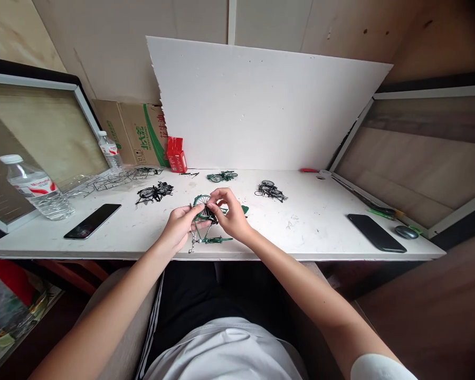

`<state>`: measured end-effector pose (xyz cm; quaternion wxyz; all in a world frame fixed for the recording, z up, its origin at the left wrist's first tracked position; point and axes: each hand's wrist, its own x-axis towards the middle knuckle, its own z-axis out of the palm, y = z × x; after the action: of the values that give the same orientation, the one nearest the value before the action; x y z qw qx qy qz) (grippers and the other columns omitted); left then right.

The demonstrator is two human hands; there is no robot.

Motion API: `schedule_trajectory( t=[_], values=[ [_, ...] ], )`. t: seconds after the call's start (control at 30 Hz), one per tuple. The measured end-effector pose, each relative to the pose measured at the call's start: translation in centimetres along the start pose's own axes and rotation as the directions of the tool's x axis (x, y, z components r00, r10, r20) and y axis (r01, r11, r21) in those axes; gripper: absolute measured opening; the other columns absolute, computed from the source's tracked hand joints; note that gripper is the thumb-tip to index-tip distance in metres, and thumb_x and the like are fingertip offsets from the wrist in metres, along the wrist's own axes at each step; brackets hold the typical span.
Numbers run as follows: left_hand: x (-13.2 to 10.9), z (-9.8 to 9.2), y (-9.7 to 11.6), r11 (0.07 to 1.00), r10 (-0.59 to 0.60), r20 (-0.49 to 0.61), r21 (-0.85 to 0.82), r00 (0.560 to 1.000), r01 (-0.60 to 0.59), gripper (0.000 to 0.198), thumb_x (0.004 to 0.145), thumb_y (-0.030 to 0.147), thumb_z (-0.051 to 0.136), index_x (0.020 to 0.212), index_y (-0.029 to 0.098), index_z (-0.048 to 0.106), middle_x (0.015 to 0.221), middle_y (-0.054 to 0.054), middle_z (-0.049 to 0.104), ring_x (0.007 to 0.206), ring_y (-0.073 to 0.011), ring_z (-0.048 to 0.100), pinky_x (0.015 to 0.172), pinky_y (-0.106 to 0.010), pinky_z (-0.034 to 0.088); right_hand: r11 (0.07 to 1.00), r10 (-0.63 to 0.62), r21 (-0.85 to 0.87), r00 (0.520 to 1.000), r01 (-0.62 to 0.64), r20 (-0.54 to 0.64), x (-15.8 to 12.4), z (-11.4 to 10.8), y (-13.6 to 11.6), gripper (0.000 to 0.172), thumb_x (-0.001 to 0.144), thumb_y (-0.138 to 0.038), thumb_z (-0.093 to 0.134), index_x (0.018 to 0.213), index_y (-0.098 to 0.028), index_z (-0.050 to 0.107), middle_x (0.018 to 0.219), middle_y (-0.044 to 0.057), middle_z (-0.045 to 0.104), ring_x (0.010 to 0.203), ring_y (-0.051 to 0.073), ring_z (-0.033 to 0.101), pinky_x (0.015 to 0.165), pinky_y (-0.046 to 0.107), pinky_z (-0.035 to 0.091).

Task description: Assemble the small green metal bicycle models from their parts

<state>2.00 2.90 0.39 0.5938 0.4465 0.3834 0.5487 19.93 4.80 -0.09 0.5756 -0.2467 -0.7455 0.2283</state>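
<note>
A small green model bicycle (202, 232) is held just above the white table, near its front edge. My left hand (180, 224) grips it from the left, thumb along the spoked wheel (200, 200). From the right, my right hand (228, 211) has thumb and forefinger pinched at the same wheel; any tiny part between those fingertips is hidden. Silver handlebar-like parts hang below my left fingers. Another green model bicycle (221, 176) lies farther back. Black model bicycles rest to the left (155, 193) and to the right (271, 191).
On the white table (309, 227) lie a phone (93, 220) at left, another phone (376, 232) at right and a mouse (406, 231). Water bottles (39, 187), black part frames (114, 179) and a red box (176, 154) stand or lie behind. A white board (261, 105) leans at the back.
</note>
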Motion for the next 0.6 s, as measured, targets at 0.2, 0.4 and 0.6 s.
schedule_trajectory(
  t=[0.2,0.4,0.6],
  values=[
    [0.01,-0.08,-0.25,1.000,0.006,-0.007,0.029,1.000,-0.006,0.042,0.079,0.045,0.093,0.099,0.011,0.081,0.114,-0.015,0.079,0.108,-0.0275,0.075,0.086,-0.038,0.070,0.999,0.044,0.028,0.999,-0.044,-0.002,0.09,-0.23,-0.06,0.023,0.105,-0.041,0.065,0.120,-0.027,0.054,0.107,0.005,0.069,0.101,0.021,0.069,0.089,0.040,0.055],
    [-0.23,0.14,-0.16,0.997,0.044,-0.014,0.068,0.999,-0.043,0.043,0.078,0.048,0.093,0.098,0.012,0.081,0.119,-0.015,0.079,0.120,-0.0319,0.072,0.089,-0.041,0.070,0.992,0.101,0.075,0.995,-0.102,0.011,0.19,-0.44,-0.09,0.029,0.101,-0.043,0.070,0.119,-0.026,0.056,0.105,0.005,0.072,0.101,0.021,0.070,0.087,0.039,0.054],
    [-0.60,0.55,0.03,0.989,0.112,-0.035,0.096,0.993,-0.108,0.050,0.073,0.054,0.095,0.098,0.012,0.080,0.111,-0.014,0.080,0.120,-0.0346,0.072,0.093,-0.046,0.069,0.966,0.228,0.124,0.974,-0.225,-0.009,0.52,-0.54,-0.39,0.038,0.093,-0.051,0.078,0.114,-0.025,0.059,0.100,0.004,0.074,0.092,0.019,0.069,0.073,0.034,0.048]
  ],
)
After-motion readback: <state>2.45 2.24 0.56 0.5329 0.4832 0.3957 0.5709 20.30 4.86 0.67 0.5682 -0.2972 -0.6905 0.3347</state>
